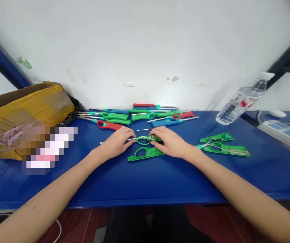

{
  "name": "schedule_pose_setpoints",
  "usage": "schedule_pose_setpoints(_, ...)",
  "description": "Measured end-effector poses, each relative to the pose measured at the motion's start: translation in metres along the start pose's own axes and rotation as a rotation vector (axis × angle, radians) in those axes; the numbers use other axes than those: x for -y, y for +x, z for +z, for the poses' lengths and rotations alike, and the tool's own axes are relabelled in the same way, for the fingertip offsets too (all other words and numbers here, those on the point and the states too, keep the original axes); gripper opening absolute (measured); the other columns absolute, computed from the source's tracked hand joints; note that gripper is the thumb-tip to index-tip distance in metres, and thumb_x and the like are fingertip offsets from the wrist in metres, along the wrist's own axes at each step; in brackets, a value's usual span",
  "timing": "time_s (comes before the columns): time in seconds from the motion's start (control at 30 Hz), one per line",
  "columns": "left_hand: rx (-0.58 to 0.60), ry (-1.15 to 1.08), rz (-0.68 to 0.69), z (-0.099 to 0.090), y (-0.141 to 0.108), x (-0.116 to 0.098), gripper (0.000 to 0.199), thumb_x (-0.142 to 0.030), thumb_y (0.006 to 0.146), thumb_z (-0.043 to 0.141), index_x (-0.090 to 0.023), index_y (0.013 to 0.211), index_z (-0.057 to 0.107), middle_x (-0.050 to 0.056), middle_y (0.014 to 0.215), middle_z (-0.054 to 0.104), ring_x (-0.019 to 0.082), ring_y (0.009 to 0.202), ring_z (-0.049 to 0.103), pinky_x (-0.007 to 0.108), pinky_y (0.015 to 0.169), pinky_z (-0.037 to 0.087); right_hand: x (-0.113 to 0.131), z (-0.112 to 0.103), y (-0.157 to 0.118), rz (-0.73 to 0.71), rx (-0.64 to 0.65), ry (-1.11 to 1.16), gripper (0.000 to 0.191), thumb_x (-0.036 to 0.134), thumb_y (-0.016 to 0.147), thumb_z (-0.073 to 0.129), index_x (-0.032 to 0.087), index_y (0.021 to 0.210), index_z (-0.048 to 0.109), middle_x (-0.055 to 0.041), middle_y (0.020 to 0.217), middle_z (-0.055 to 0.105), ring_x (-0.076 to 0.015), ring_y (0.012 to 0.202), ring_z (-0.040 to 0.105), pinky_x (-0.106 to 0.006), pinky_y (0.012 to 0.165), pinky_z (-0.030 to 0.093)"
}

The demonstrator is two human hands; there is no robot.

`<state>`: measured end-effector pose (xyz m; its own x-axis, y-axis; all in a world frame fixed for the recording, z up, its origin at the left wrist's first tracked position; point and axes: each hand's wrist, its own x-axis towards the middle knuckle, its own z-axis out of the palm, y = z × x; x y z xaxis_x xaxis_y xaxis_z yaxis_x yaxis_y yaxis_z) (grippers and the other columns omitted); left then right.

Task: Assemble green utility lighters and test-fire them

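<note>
Between both hands lies an opened green lighter, long-necked, with wires and small inner parts showing in its half shell. My left hand pinches its neck end with thumb and fingers. At the handle end, my right hand has its fingers closed on the lighter and hides part of it. Just below, a loose green shell half rests on the table, partly under the right hand's fingers. A thin metal rod shows behind the hands. To the right sits another opened green lighter with its halves spread.
Several long-necked lighters in red, green and blue lie along the wall on the blue table. A taped box stands left. At right are a tilted water bottle, a power strip and a white mouse-like object.
</note>
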<state>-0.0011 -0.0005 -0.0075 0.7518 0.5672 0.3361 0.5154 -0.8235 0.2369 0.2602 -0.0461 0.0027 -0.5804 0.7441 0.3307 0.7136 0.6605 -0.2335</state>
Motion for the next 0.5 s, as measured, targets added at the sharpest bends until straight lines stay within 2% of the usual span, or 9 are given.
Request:
schedule_pose_setpoints(0.27,-0.046,-0.033,-0.033,-0.0006,-0.0004,-0.0002,0.012,-0.026,0.095,0.053,-0.018,0.099,0.061,0.008,0.103,0.065,0.024,0.100,0.057,0.040,0.091,0.049,-0.0048,-0.0007,-0.0013,0.033,-0.004,-0.019,0.037,0.033,0.093,0.057,0.015,0.126,0.058,-0.0148,0.119,0.067,-0.0308,0.115,0.059,-0.048,0.097,0.051)
schedule_pose_setpoints(0.5,-0.038,-0.033,-0.094,-0.0034,0.0005,-0.0019,0.015,-0.030,0.093,0.054,-0.018,0.099,0.062,0.008,0.096,0.067,0.024,0.095,0.060,0.039,0.085,0.051,-0.0047,-0.0012,-0.0012,0.019,0.006,-0.035,0.034,0.030,0.094,0.057,0.017,0.125,0.060,-0.0144,0.116,0.069,-0.0304,0.110,0.062,-0.048,0.093,0.052)
